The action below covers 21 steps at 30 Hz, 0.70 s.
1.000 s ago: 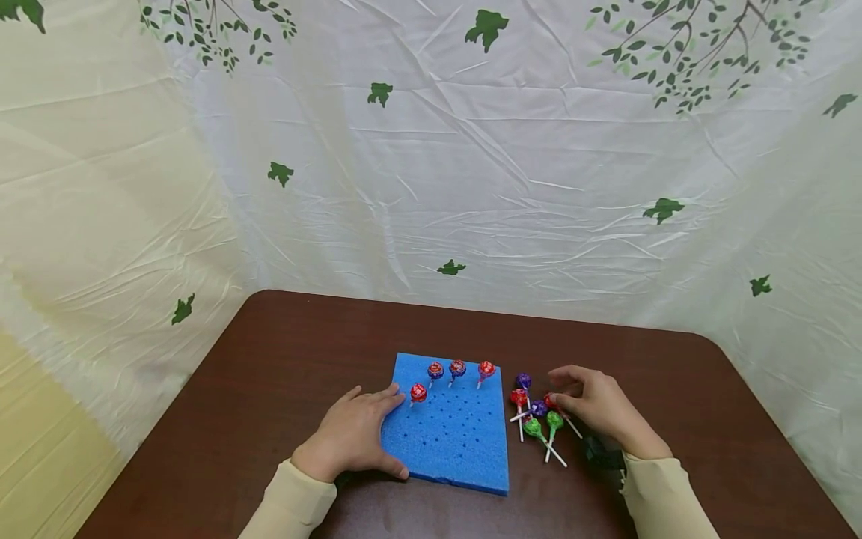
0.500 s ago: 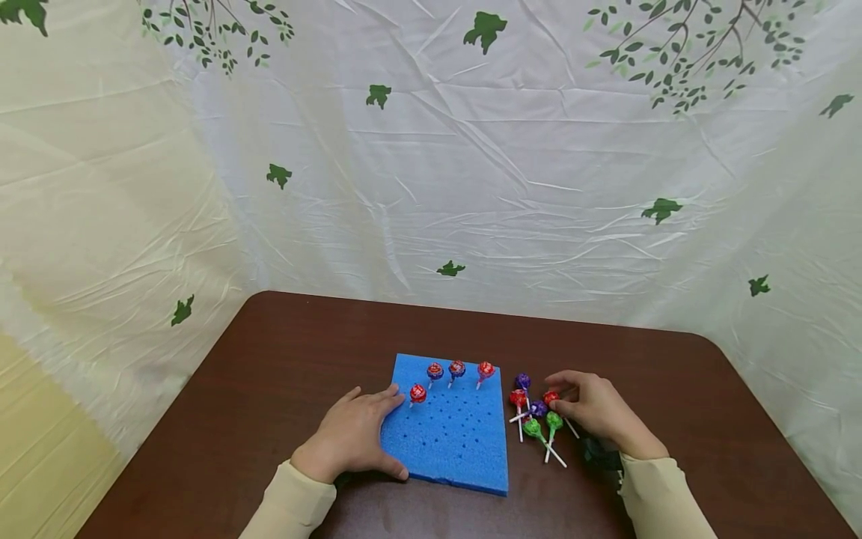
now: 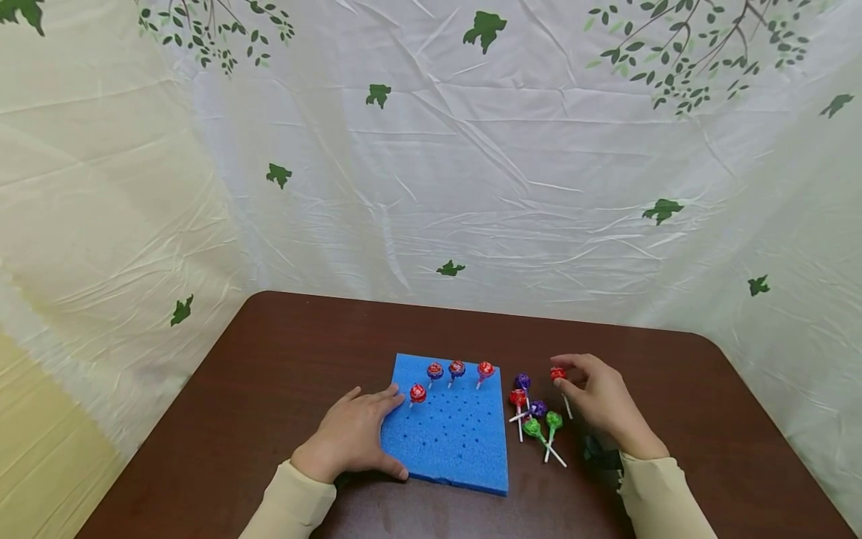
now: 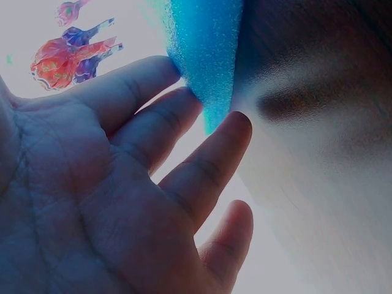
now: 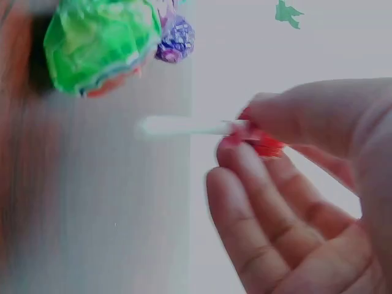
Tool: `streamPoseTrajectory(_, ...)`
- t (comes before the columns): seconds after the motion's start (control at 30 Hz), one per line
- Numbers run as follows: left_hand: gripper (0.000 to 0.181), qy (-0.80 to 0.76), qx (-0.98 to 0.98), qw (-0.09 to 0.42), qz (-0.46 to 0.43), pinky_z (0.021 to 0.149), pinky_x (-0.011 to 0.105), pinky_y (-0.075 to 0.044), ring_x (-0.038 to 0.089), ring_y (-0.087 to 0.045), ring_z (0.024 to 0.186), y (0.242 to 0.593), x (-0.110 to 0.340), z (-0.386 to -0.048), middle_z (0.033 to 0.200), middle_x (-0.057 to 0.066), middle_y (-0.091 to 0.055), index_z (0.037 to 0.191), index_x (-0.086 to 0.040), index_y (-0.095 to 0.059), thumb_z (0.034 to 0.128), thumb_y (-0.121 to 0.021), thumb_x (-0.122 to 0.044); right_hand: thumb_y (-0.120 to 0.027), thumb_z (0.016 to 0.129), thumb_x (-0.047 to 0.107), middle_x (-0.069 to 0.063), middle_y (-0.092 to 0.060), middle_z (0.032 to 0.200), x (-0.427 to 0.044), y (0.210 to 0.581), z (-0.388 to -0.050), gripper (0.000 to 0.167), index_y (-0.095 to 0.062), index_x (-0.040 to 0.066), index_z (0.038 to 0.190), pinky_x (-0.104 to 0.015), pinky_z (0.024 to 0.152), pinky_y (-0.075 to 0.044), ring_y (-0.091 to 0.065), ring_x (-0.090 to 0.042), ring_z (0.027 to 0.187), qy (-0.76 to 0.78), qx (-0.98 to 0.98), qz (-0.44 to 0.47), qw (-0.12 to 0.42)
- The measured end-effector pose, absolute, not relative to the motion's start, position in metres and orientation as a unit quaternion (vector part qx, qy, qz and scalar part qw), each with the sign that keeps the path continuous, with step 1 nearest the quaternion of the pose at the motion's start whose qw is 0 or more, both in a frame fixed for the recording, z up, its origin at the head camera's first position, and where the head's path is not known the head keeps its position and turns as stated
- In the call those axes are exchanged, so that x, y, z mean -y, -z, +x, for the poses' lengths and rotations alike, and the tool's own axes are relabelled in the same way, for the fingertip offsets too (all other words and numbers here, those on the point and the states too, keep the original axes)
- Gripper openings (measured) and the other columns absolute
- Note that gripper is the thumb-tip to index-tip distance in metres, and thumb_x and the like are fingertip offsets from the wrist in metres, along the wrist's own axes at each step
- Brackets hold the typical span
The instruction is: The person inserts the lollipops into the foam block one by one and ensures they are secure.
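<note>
My right hand [image 3: 595, 393] pinches a red-wrapped lollipop [image 3: 557, 373] by its head, held off the table to the right of the loose ones. In the right wrist view, the lollipop's white stick [image 5: 184, 126] points away from the thumb and fingertips. A blue foam board [image 3: 465, 468] dotted with small holes lies on the table. Along its left side rests my left hand [image 3: 353, 430], fingers extended at the edge and thumb at the near corner. Stuck upright in the board are several lollipops, including a red one [image 3: 418, 393] nearest the left hand.
Right of the board lie loose lollipops: two purple [image 3: 522, 382], one red [image 3: 517, 398] and two green [image 3: 554, 421], some sticks crossing. A dark object [image 3: 599, 453] sits beneath the right wrist. Behind the brown table [image 3: 323, 322] hangs a white leaf-printed cloth [image 3: 377, 224].
My right hand has picked the red lollipop up from the right side of the pile and moved slightly up and to the right with it. The left hand and board stay put.
</note>
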<state>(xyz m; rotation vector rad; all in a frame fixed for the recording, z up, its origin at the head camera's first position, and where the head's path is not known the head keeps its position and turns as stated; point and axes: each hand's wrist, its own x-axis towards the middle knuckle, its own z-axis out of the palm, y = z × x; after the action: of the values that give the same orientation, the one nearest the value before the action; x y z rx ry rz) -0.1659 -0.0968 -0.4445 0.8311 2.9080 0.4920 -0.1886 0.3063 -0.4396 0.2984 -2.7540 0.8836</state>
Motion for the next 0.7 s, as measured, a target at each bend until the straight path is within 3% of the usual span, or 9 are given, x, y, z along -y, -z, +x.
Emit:
streamPoseTrajectory(0.27, 0.108, -0.163, -0.948, 0.038, 0.27, 0.113, 0.058, -0.026, 0.028, -0.049, 0.133, 0.442, 0.097, -0.166, 0.15, 0.008, -0.048, 0.143, -0.012, -0.056, 0.0558, -0.086, -0.068, -0.075, 0.087, 0.0, -0.01, -0.062, 0.103, -0.299, 0.436, -0.191, 0.031, -0.07, 0.004, 0.117, -0.025, 0.061, -0.054, -0.067, -0.022, 0.077, -0.316, 0.92, 0.112, 0.204)
streamPoseTrajectory(0.7, 0.108, -0.165, -0.948, 0.041, 0.268, 0.113, 0.058, -0.026, 0.028, -0.049, 0.134, 0.444, 0.098, -0.166, 0.151, 0.008, -0.047, 0.144, -0.012, -0.056, 0.0555, -0.086, -0.067, -0.073, 0.092, 0.008, -0.004, -0.072, 0.095, -0.29, 0.428, -0.188, 0.031, -0.068, 0.008, 0.123, -0.02, 0.066, -0.053, -0.068, -0.019, 0.082, -0.352, 0.91, 0.1, 0.196)
